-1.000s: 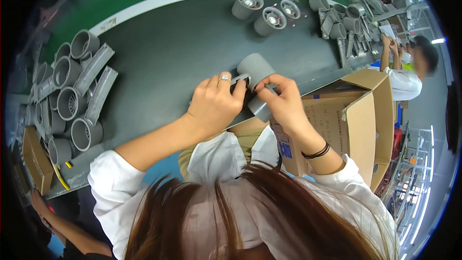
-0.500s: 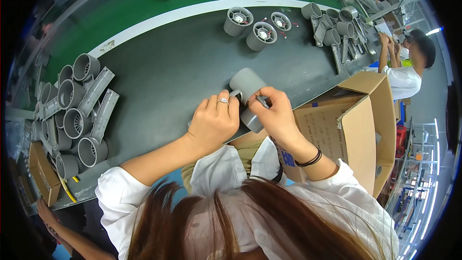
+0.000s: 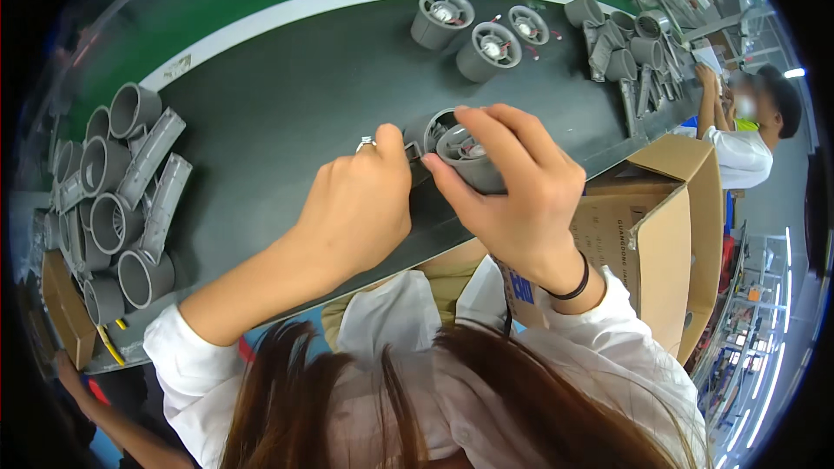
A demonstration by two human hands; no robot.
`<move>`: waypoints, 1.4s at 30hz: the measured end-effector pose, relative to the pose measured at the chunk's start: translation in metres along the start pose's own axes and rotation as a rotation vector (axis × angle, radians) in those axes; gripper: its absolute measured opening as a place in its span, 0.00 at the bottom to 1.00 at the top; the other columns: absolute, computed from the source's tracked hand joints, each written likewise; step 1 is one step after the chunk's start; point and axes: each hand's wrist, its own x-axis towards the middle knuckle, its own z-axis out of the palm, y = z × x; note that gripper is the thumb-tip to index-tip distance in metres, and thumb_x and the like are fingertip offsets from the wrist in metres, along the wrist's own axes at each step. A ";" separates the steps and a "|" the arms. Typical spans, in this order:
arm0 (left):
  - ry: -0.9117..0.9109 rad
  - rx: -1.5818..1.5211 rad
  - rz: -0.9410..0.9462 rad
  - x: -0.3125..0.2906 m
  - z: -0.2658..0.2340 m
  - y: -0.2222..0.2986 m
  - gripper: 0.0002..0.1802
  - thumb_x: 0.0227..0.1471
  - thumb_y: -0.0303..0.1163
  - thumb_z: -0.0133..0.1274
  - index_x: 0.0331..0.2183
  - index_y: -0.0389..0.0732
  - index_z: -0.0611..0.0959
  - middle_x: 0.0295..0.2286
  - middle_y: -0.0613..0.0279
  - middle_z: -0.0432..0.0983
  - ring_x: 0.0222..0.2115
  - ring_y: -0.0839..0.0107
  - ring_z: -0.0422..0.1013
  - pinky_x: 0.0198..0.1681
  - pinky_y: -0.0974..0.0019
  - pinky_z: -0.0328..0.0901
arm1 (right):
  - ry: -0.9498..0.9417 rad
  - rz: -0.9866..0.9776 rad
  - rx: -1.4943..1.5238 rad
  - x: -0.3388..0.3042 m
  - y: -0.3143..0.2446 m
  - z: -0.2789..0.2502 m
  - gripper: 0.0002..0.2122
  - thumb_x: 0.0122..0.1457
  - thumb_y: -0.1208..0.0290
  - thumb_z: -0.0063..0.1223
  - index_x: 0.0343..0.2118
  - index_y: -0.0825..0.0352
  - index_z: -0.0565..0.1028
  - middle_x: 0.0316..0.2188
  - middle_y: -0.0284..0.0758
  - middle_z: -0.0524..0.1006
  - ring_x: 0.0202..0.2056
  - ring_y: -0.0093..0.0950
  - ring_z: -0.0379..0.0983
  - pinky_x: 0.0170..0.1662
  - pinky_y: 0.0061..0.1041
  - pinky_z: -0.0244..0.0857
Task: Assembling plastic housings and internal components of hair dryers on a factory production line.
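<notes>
Over the near edge of the bench, my left hand (image 3: 356, 200) is closed on the handle part of a grey plastic housing, most of which its fingers hide. The housing's round tube (image 3: 426, 126) points up beside it with its rim showing. My right hand (image 3: 526, 169) has thumb and fingers curved around a grey round fan unit (image 3: 473, 169). Wires and a pale hub show inside that unit. It sits right against the housing's tube; whether it is partly inside cannot be made out behind my fingers.
Three grey fan units (image 3: 491, 52) with wires stand at the far side of the dark bench (image 3: 261, 122). Grey housings with handles are heaped at left (image 3: 113, 174) and far right (image 3: 625, 43). An opened cardboard box (image 3: 660, 252) stands at my right. Another person (image 3: 738, 139) works beyond it.
My right hand has gone from a pinch at the grey parts to a wide grip around the fan unit. The parts have turned so their round openings show. My left hand has rotated knuckles-up.
</notes>
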 end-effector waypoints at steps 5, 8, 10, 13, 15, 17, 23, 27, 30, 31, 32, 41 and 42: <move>-0.179 -0.209 0.036 0.009 -0.018 -0.009 0.07 0.41 0.18 0.46 0.26 0.24 0.68 0.18 0.34 0.71 0.23 0.41 0.71 0.27 0.50 0.67 | -0.085 -0.205 0.098 0.019 0.004 -0.001 0.14 0.31 0.78 0.69 0.24 0.68 0.76 0.27 0.36 0.74 0.23 0.30 0.72 0.26 0.23 0.67; -0.353 -0.309 0.052 0.016 -0.026 -0.019 0.07 0.46 0.20 0.45 0.28 0.24 0.69 0.20 0.35 0.72 0.25 0.41 0.71 0.27 0.51 0.65 | -0.180 -0.168 0.191 0.032 0.007 0.000 0.14 0.30 0.78 0.69 0.21 0.70 0.74 0.26 0.36 0.74 0.26 0.28 0.72 0.31 0.22 0.66; -0.527 -0.489 0.113 0.018 -0.022 -0.028 0.09 0.51 0.24 0.44 0.33 0.27 0.70 0.21 0.38 0.72 0.26 0.42 0.71 0.28 0.52 0.64 | -0.384 -0.076 0.399 0.040 0.013 -0.002 0.14 0.31 0.80 0.69 0.22 0.71 0.73 0.28 0.36 0.75 0.32 0.26 0.72 0.37 0.20 0.64; -0.414 -0.469 0.177 0.017 -0.020 -0.031 0.10 0.48 0.22 0.45 0.33 0.25 0.70 0.20 0.38 0.72 0.25 0.42 0.71 0.28 0.52 0.64 | -0.390 0.070 0.654 0.039 0.014 0.004 0.14 0.32 0.82 0.68 0.24 0.72 0.73 0.32 0.37 0.74 0.35 0.25 0.70 0.42 0.20 0.62; -0.370 -0.406 0.152 0.017 -0.014 -0.034 0.09 0.46 0.20 0.45 0.32 0.25 0.70 0.20 0.38 0.72 0.25 0.42 0.71 0.27 0.52 0.64 | -0.426 0.115 0.703 0.032 0.019 0.010 0.15 0.34 0.84 0.67 0.26 0.73 0.72 0.38 0.40 0.74 0.38 0.28 0.72 0.44 0.22 0.63; -0.328 -0.344 0.128 0.016 -0.011 -0.034 0.09 0.44 0.19 0.46 0.31 0.24 0.69 0.19 0.38 0.72 0.24 0.43 0.71 0.26 0.52 0.65 | -0.247 0.233 0.905 0.019 0.027 0.021 0.15 0.34 0.84 0.66 0.27 0.74 0.71 0.41 0.44 0.74 0.43 0.33 0.73 0.47 0.26 0.64; -0.281 -0.166 0.181 0.013 -0.013 -0.028 0.08 0.38 0.17 0.46 0.27 0.26 0.69 0.17 0.41 0.72 0.22 0.46 0.72 0.25 0.53 0.66 | -0.163 0.019 1.001 0.009 0.046 0.032 0.17 0.38 0.82 0.65 0.29 0.72 0.68 0.44 0.52 0.71 0.48 0.49 0.69 0.51 0.40 0.64; -0.278 -0.161 0.188 0.011 -0.010 -0.028 0.08 0.38 0.18 0.47 0.27 0.27 0.68 0.17 0.42 0.72 0.21 0.47 0.72 0.25 0.53 0.66 | -0.451 0.026 1.248 0.014 0.063 0.026 0.19 0.42 0.71 0.68 0.29 0.69 0.65 0.47 0.60 0.67 0.49 0.55 0.66 0.52 0.45 0.61; -0.255 -0.138 0.207 0.012 -0.007 -0.029 0.08 0.38 0.19 0.48 0.27 0.28 0.68 0.17 0.43 0.72 0.21 0.47 0.72 0.25 0.53 0.66 | -0.502 -0.014 1.226 0.017 0.071 0.026 0.20 0.41 0.71 0.69 0.29 0.70 0.65 0.51 0.67 0.62 0.52 0.58 0.63 0.52 0.49 0.60; -0.237 -0.133 0.216 0.012 -0.007 -0.030 0.08 0.39 0.19 0.48 0.27 0.28 0.68 0.17 0.43 0.72 0.21 0.47 0.72 0.25 0.53 0.66 | -0.503 -0.010 1.227 0.016 0.072 0.026 0.20 0.41 0.71 0.69 0.29 0.70 0.65 0.51 0.67 0.62 0.52 0.58 0.63 0.52 0.49 0.60; -0.239 -0.133 0.215 0.012 -0.006 -0.030 0.08 0.39 0.19 0.48 0.27 0.28 0.68 0.17 0.43 0.72 0.21 0.47 0.72 0.25 0.53 0.66 | -0.476 -0.052 1.206 0.014 0.073 0.027 0.20 0.40 0.71 0.70 0.28 0.70 0.65 0.50 0.67 0.62 0.52 0.58 0.63 0.52 0.49 0.60; -0.350 -0.099 0.178 0.010 -0.004 -0.032 0.10 0.51 0.24 0.48 0.35 0.31 0.67 0.21 0.45 0.72 0.23 0.45 0.69 0.24 0.52 0.61 | -0.296 -0.042 1.061 -0.007 0.067 0.029 0.21 0.37 0.73 0.71 0.25 0.69 0.63 0.50 0.68 0.62 0.52 0.58 0.63 0.52 0.48 0.61; -0.319 -0.163 0.144 0.009 -0.002 -0.034 0.10 0.51 0.24 0.48 0.35 0.32 0.67 0.21 0.45 0.73 0.23 0.45 0.69 0.25 0.52 0.62 | -0.245 0.006 1.027 -0.010 0.065 0.029 0.21 0.37 0.74 0.71 0.25 0.68 0.63 0.50 0.68 0.62 0.52 0.58 0.63 0.53 0.48 0.60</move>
